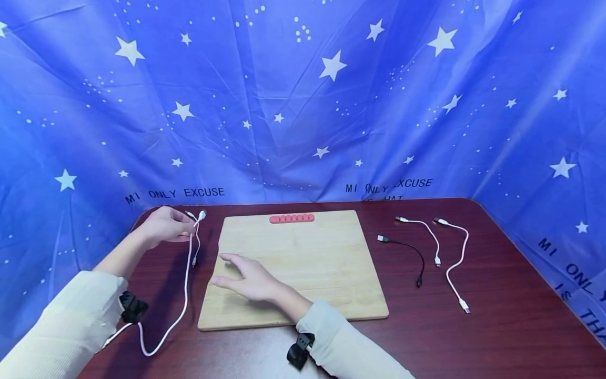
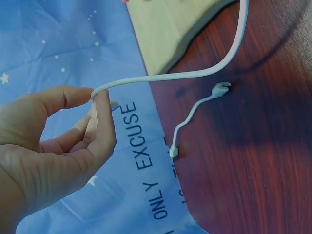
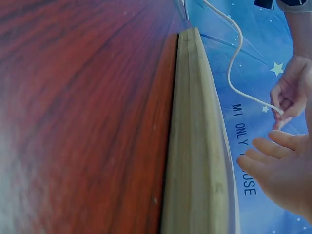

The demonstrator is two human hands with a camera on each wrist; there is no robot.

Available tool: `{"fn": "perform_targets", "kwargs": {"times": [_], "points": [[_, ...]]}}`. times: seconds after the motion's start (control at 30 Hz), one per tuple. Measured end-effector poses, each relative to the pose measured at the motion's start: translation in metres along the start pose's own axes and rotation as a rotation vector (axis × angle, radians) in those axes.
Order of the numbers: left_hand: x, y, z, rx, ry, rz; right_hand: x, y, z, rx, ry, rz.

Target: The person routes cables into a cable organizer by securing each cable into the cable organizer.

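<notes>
Over the table's far left part, my left hand (image 1: 168, 225) pinches a long white cable (image 1: 186, 284) near one end, between thumb and fingertips. From there the cable hangs in a loop toward the near left, partly hidden by the sleeve. In the left wrist view, a short white cable (image 2: 192, 113) with a plug at each end lies on the table beyond that hand. My right hand (image 1: 251, 279) is over the left part of a wooden board (image 1: 312, 273), its fingers extended and holding nothing. A red ridged strip (image 1: 292, 218) lies at the board's far edge.
Right of the board lie a short black cable (image 1: 407, 245) and two white cables, a shorter one (image 1: 428, 226) and a longer one (image 1: 466, 247). A blue starry curtain (image 1: 284, 105) stands behind the dark red table (image 1: 511, 295).
</notes>
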State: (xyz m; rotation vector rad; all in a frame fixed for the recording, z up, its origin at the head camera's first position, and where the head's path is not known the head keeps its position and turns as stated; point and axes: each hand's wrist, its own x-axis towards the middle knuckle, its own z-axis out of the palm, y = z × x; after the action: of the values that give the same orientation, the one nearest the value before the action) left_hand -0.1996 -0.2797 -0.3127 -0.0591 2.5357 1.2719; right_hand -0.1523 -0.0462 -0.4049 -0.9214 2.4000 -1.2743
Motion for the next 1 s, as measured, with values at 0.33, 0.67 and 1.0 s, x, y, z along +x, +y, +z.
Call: {"fn": "perform_targets", "kwargs": {"times": [0.33, 0.67, 1.0], "points": [[-0.002, 0.014, 0.008, -0.044, -0.045, 0.005, 0.007, 0.0, 0.013, 0.289, -0.012, 0.022], [-0.002, 0.021, 0.017, -0.118, -0.101, 0.005, 0.009, -0.007, 0.02, 0.742, -0.007, 0.151], [0.002, 0.027, 0.02, -0.171, -0.153, -0.002, 0.013, -0.004, 0.021, 1.065, -0.017, 0.224]]}}
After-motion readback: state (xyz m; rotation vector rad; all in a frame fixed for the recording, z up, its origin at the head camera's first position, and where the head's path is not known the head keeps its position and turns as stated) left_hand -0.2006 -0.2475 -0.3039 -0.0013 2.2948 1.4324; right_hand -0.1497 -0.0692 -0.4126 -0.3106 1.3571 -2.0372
